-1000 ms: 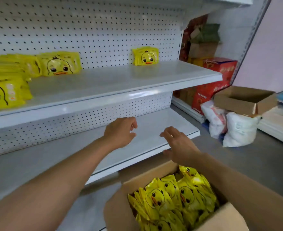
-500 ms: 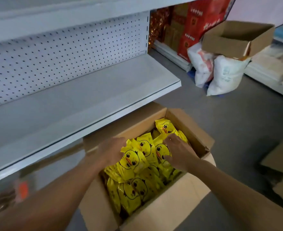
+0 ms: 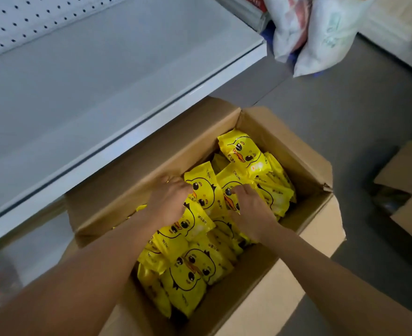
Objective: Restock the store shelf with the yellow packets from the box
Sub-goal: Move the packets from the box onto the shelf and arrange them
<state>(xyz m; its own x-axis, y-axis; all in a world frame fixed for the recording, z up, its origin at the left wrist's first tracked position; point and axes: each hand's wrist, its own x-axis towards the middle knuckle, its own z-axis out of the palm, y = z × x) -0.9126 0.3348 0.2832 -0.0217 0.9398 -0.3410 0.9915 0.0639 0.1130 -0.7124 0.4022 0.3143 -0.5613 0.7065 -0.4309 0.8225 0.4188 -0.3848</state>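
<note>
Reaching into an open cardboard box [image 3: 268, 122] on the shop floor, a person gathers yellow packets [image 3: 201, 190] printed with a cartoon duck, the stock meant for the white shelf [image 3: 108, 76] just beside the carton. The left hand [image 3: 169, 200] lies over the heap with its fingers curled down among the packets, and the right hand [image 3: 251, 209] pinches the edge of a packet near the middle of the pile; whether the left hand has a firm hold on any one packet cannot be told from this angle. The box looks close to full, packets crammed at all angles from wall to wall, while the stretch of shelf in view carries none of them, so by this evidence most of the restocking is ahead and the present step is only the pick-up. White sacks [image 3: 321, 37] slump at the far end of the shelf, and another carton [image 3: 406, 180] sits on the grey floor to the right, well apart from the work
</note>
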